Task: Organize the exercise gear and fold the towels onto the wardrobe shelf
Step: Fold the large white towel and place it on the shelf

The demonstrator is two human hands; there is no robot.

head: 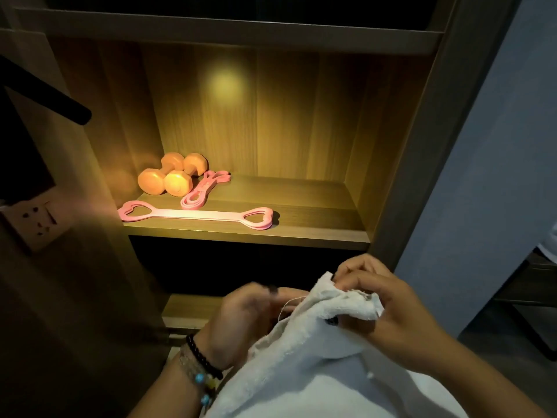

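Holding a white towel (316,351) below the lit wardrobe shelf (301,233), right hand (388,309) pinching a bunched corner, left hand (244,315) curled at the adjoining edge, grip there blurred and hard to confirm. Already on the shelf: orange dumbbells (173,178) at its back left, a coiled pink band (205,190) beside them, a pink heart-handled stretcher (196,214) along its front. Best to find both corners, pull the edge taut, fold evenly, then lay on the shelf's bare right side.
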